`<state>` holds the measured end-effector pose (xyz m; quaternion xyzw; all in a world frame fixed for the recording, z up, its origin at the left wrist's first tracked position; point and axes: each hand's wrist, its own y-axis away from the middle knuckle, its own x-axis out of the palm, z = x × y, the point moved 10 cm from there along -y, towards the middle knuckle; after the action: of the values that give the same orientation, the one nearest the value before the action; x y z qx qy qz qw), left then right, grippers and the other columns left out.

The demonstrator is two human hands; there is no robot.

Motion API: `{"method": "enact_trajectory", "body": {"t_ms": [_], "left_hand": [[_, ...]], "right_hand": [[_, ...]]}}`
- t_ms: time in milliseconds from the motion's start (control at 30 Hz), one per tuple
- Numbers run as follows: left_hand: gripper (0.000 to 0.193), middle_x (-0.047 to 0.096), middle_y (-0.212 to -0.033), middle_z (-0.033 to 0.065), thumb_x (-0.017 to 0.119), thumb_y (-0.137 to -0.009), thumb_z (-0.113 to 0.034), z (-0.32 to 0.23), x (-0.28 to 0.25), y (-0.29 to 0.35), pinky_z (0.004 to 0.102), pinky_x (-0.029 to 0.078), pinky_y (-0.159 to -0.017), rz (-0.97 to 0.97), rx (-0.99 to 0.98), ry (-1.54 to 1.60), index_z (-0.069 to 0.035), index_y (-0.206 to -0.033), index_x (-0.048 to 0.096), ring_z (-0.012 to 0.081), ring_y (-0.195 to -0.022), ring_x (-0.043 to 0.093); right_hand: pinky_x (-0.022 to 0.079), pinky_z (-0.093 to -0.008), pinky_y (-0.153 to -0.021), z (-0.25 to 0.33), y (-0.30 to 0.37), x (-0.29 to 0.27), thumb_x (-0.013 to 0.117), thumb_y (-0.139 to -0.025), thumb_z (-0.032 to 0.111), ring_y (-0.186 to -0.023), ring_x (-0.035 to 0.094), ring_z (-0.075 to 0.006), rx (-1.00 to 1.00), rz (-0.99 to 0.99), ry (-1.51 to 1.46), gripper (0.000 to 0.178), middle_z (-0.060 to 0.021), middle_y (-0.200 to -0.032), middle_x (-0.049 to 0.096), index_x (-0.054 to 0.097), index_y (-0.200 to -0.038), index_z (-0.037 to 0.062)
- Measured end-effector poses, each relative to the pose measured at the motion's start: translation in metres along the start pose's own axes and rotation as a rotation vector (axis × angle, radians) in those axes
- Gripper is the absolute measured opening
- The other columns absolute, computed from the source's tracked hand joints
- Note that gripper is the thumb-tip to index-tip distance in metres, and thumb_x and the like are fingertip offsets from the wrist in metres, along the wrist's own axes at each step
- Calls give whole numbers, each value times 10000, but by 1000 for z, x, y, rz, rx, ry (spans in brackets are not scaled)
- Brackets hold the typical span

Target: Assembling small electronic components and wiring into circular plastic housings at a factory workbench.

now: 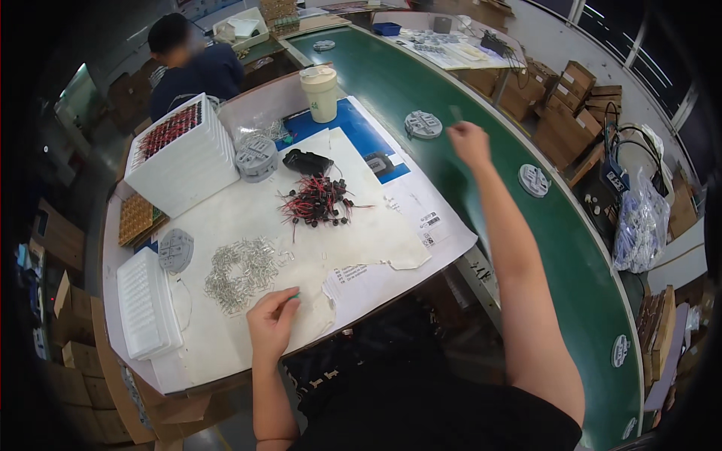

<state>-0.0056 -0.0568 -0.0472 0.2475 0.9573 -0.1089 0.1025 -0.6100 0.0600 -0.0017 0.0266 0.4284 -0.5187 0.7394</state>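
My left hand (272,322) is closed in a pinch at the table's near edge, with a tiny green piece showing at the fingertips. Just beyond it lies a heap of small shiny silvery pieces (235,272). Reaching out over the green conveyor belt, my right hand (469,143) has its fingers drawn together; a faint blurred bit shows above them, too smeared to name. Left of that hand a round grey moulded part (423,125) rests on the belt. A pile of black components with red wires (322,201) sits mid-table, beside a black object (307,161).
White foam trays (184,150) are stacked at the table's far left, beside stacked grey round parts (257,159). Another white tray (143,312) lies nearer. A lidded cup (320,94) stands at the back. More grey parts (535,181) ride the belt (571,278). A person (188,71) sits beyond.
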Motion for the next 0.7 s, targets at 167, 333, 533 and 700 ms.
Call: {"method": "enact_trajectory", "body": {"t_ms": [167,333,533,700], "left_hand": [[146,767,-950,72,747,-956,-27,-14,10,3,242,537,-740,25,106,-134,17,-1087,793,123,-800,682],[142,777,-953,90,727,-994,-58,7,6,4,242,548,-773,1,-83,95,39,-1080,784,131,-830,706],[162,777,-1015,108,702,-1026,-80,2,-27,7,243,557,-822,-146,10,301,51,-1095,767,128,-896,719],[213,747,-1141,132,741,-962,-41,-33,-40,13,298,568,-866,-213,298,122,-6,-1172,753,211,-1006,723]], "right_hand": [[579,-460,-936,60,-19,86,750,-887,369,-1129,720,-353,51,97,305,353,-156,-1128,773,782,-1105,94],[580,-422,-801,98,-3,66,776,-878,225,-899,742,-303,-19,79,81,215,-144,-1036,775,771,-1000,48],[530,-322,-767,273,203,61,795,-828,14,-822,666,-170,-667,845,-376,147,-38,-904,714,762,-963,61],[556,-357,-808,281,291,81,806,-809,8,-905,694,-275,-643,1076,-318,243,-53,-980,717,774,-1038,85]]}}
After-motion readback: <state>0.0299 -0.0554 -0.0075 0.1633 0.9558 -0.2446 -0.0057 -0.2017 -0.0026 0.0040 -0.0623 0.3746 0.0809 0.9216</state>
